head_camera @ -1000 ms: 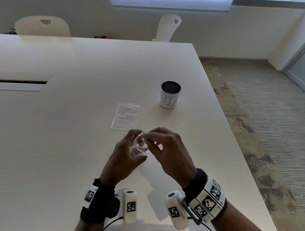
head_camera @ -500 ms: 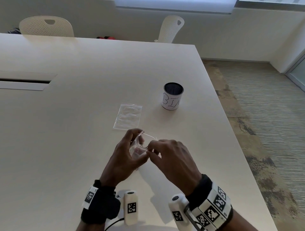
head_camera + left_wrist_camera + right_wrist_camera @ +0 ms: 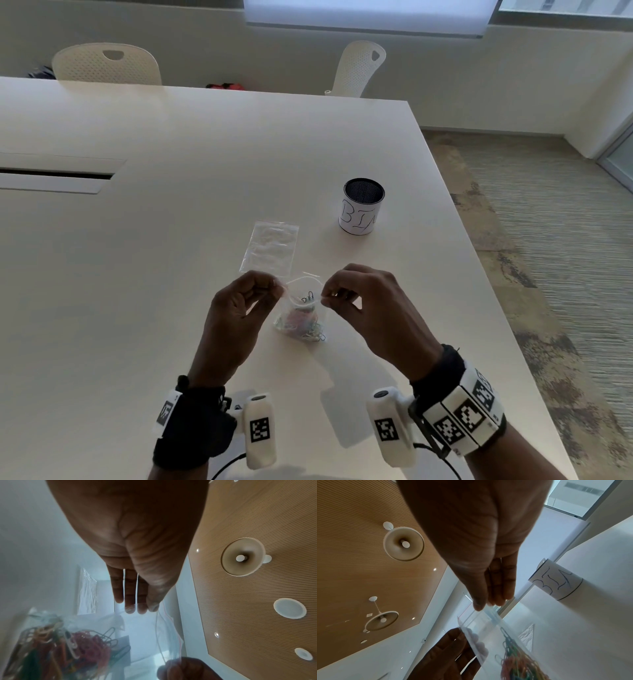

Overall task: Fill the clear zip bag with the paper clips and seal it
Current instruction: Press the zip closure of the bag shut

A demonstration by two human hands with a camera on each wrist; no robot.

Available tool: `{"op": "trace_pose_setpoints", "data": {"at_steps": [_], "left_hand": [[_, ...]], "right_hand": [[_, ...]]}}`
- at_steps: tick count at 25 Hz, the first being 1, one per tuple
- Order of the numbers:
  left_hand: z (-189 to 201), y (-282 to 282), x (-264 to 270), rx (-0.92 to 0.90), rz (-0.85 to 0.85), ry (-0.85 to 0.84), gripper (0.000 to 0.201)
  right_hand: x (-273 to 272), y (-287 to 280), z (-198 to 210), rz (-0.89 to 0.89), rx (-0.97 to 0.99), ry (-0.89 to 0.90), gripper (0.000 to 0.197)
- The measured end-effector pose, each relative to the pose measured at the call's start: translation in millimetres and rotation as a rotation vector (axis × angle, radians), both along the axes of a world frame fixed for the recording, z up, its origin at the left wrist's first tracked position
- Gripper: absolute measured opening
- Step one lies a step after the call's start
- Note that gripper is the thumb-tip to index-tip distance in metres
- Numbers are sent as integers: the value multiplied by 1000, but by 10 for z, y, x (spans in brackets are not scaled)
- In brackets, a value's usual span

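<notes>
The white table (image 3: 144,260) carries everything here, and over its near edge the two hands have drawn apart since a second ago, when they were bunched together over the bag's mouth. A mesh cup labelled "BIN" (image 3: 362,207) stands well beyond them to the right, and a spare empty zip bag (image 3: 270,248) lies flat just beyond the left hand.

The left hand (image 3: 236,310) now pinches the left end of the mouth of the clear zip bag (image 3: 301,317) between thumb and fingertips; the right hand (image 3: 368,305) pinches the right end the same way. Between them the bag hangs just above the table with its mouth stretched but bowed open in a loop, so the zip is not yet closed.

The coloured paper clips (image 3: 301,325) sit heaped in the bottom of the bag, one dark clip standing up toward the mouth. No loose clips show on the table, so filling looks done.

Judging from this, the spreading of the hands is the set-up for sealing: the mouth is being pulled taut so the two zip strips can meet and be pressed shut along their length.
</notes>
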State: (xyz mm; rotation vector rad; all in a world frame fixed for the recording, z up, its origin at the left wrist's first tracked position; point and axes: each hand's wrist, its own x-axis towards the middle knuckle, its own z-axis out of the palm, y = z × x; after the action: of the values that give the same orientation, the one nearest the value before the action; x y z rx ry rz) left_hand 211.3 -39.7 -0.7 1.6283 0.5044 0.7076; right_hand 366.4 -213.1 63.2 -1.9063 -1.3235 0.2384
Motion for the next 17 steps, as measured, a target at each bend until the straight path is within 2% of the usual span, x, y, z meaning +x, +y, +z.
{"op": "trace_pose_setpoints", "data": {"at_steps": [3,6,10,14,17], "left_hand": [[89,-11,-15,24,8,-36,6],[218,-97,-35,42,-81,-25,8],[279,-252,-29,-9,-230,38,16],[126,-361,138,14,-237,143,27],[36,-430,268,-14,-281,211,17]], "right_hand": [[88,-126,93,-2,0,-50,4],[130,-323,214,25,-27,-51,3],[149,-588,280,21,-6,148,6],[272,-651,23,-55,-25,318,7],[347,-642,-153,-98,-23,345,6]]}}
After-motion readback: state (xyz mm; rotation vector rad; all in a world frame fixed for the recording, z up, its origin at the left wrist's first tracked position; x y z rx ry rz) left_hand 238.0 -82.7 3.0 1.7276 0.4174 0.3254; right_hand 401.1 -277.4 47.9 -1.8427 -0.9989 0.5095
